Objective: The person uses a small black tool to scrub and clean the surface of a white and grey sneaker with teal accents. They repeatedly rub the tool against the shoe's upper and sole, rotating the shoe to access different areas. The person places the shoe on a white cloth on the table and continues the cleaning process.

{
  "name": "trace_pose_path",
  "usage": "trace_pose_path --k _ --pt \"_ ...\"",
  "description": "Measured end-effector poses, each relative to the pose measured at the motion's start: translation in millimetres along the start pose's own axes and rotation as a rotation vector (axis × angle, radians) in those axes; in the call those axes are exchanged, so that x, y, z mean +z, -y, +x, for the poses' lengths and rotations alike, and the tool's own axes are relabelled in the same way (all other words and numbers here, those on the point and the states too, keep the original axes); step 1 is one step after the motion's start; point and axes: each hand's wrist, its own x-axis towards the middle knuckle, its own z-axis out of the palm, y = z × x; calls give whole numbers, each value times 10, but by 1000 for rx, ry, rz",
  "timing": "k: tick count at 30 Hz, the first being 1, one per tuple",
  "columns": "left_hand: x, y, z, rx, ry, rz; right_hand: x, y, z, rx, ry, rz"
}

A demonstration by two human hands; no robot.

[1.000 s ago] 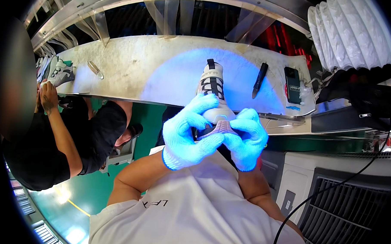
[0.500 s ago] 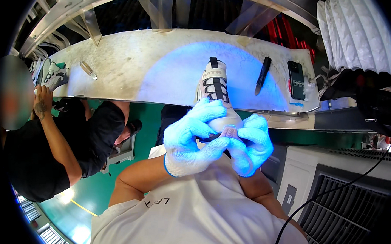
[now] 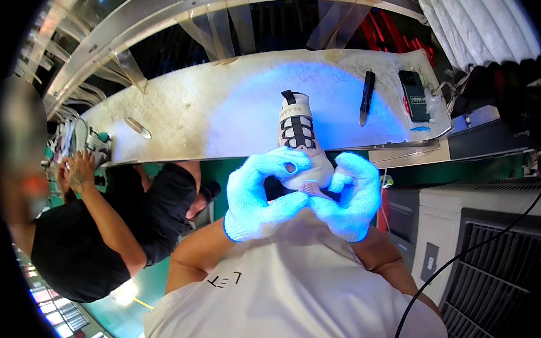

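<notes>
Shoe [image 3: 299,132] extends across the front edge of the worktable [image 3: 173,122] as viewed, toe toward the person. Left hand [image 3: 248,199] and right hand [image 3: 358,201], both gloved, grasp the toe end from opposite sides.

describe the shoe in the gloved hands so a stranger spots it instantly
Find the pale worktable, then the blue-lit patch on it. At the table's lit near edge, the gloved left hand and right hand hold the toe end of a pale shoe. Unlike the shoes at the far left, it sits in blue light, with black lattice lacing and a black end tab.
</notes>
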Motion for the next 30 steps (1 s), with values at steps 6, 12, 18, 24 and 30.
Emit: trace_pose_path --k 6,12,18,24,30 --pt "-129 -208 50 -249 127 52 -95 -129 -69 -104 262 -152" --pt "-160 -179 0 -303 57 -63 8 -148 -156 -204 251 -217" --pt "-167 -261 145 -286 119 -86 33 -37 -14 -244 177 -307" --pt "-260 -170 257 -228 185 78 -10 -188 88 -245 125 -348" --pt "-352 -207 399 -258 198 57 29 -426 255 -384 112 -295"
